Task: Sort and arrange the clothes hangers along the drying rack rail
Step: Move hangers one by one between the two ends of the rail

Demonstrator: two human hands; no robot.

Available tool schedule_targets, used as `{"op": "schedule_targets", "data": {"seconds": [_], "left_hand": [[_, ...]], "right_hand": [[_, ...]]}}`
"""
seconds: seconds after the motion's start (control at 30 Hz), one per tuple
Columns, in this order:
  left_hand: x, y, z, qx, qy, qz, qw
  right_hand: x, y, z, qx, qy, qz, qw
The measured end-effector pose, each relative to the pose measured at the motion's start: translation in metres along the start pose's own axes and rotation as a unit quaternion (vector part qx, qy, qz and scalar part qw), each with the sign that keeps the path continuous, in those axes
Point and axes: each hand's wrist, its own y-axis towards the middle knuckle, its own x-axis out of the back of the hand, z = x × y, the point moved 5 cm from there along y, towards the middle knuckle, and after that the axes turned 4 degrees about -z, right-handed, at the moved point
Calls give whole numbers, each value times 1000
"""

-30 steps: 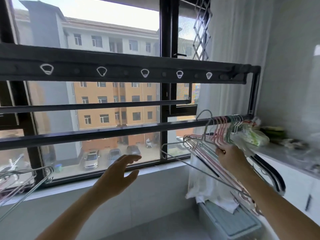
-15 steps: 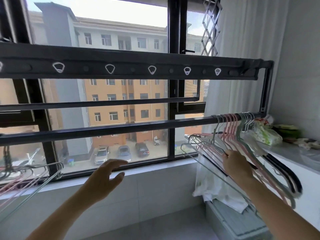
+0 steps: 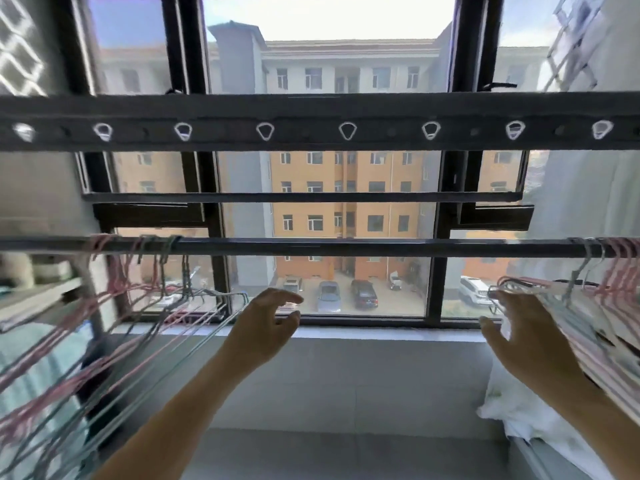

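Clothes hangers, thin wire, pink and grey-green, blurred. Left bunch (image 3: 116, 284) hangs left of the left hand (image 3: 266, 327); right bunch (image 3: 620, 275) hangs just right of the right hand (image 3: 523, 332). All are hooked on the dark rail (image 3: 329, 247) above both hands. Left hand loosely curved, empty; right hand spread, gripping nothing.

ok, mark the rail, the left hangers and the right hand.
rail (image 3: 329, 247): head view, bare middle stretch.
left hangers (image 3: 100, 242): head view, pink hooks over the rail.
right hand (image 3: 526, 337): head view, back of the hand.
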Motion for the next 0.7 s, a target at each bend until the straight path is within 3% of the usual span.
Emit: {"op": "schedule_targets", "data": {"seconds": [0.1, 0.17, 0.3, 0.4, 0.7], "left_hand": [[42, -7, 18, -18, 123, -112, 986], [72, -13, 34, -10, 250, -161, 955], [104, -29, 74, 106, 448, -93, 883], [104, -39, 87, 121, 474, -50, 871], [102, -34, 88, 144, 491, -39, 858]], "right_hand": [[-23, -13, 44, 93, 39, 37, 994], [-35, -20, 68, 143, 54, 54, 987], [-47, -24, 100, 169, 99, 68, 978], [-52, -26, 115, 191, 122, 79, 971], [-65, -29, 110, 222, 125, 99, 962]]}}
